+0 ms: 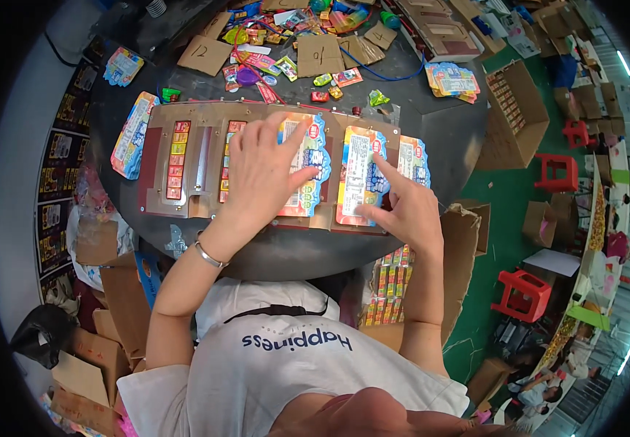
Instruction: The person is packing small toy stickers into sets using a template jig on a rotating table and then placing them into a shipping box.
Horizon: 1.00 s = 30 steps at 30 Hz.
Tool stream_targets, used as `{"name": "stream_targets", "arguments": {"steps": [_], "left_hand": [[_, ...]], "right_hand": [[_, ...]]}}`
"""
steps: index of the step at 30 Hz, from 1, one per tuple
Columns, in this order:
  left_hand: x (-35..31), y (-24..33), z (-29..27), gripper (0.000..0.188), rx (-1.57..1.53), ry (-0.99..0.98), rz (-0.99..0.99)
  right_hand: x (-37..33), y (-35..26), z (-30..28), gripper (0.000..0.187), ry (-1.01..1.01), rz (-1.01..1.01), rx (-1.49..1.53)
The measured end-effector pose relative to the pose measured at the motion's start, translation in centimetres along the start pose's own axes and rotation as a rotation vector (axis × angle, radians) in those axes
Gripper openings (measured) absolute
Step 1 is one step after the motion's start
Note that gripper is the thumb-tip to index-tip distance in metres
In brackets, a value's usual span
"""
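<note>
A long brown and dark-red tray (205,162) with metal strips lies across the black table. Rows of small colourful wrapped packets (176,160) sit in its slots. My left hand (262,169) is spread over the middle of the tray, its thumb and index finger on a printed backing card (304,197) with a wavy blue edge. My right hand (409,211) rests its index finger and thumb, held apart, on a second backing card (355,171); its other fingers are curled. Another card (413,154) lies partly beneath, at the tray's right end.
Stacks of cards (134,137) (452,80) lie at the table's left and right. Candy packets (286,67) and cardboard pieces (320,57) cover the far side. Near my right arm stands a carton (464,251) with packets beside it. Red stools (525,295) and distant people are at right.
</note>
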<state>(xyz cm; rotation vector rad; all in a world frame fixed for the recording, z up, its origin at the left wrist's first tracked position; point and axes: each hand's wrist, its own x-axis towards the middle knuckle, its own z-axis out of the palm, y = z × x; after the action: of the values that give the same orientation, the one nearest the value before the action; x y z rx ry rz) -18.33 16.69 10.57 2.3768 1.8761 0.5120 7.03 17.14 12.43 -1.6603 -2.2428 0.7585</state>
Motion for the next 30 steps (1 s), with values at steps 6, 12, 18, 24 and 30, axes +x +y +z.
{"name": "stream_targets", "arguments": {"steps": [6, 12, 18, 24, 30], "left_hand": [[-1.3, -1.9, -1.0, 0.084, -0.056, -0.180, 0.233], [-1.5, -1.2, -0.3, 0.078, 0.059, -0.038, 0.198], [-3.4, -27.0, -5.0, 0.054, 0.493, 0.311, -0.405], [-6.2, -33.6, -2.6, 0.063, -0.311, 0.070, -0.595], [-4.3, -25.7, -6.7, 0.048, 0.700, 0.347, -0.278]], "right_hand": [[-0.3, 0.6, 0.9, 0.091, 0.008, -0.004, -0.059], [-1.6, 2.9, 1.2, 0.076, 0.049, 0.008, 0.322], [-1.4, 11.1, 0.8, 0.058, 0.379, 0.199, 0.307], [-2.2, 8.5, 1.7, 0.061, 0.353, 0.271, 0.035], [-2.3, 5.8, 1.7, 0.050, 0.514, 0.176, -0.314]]}}
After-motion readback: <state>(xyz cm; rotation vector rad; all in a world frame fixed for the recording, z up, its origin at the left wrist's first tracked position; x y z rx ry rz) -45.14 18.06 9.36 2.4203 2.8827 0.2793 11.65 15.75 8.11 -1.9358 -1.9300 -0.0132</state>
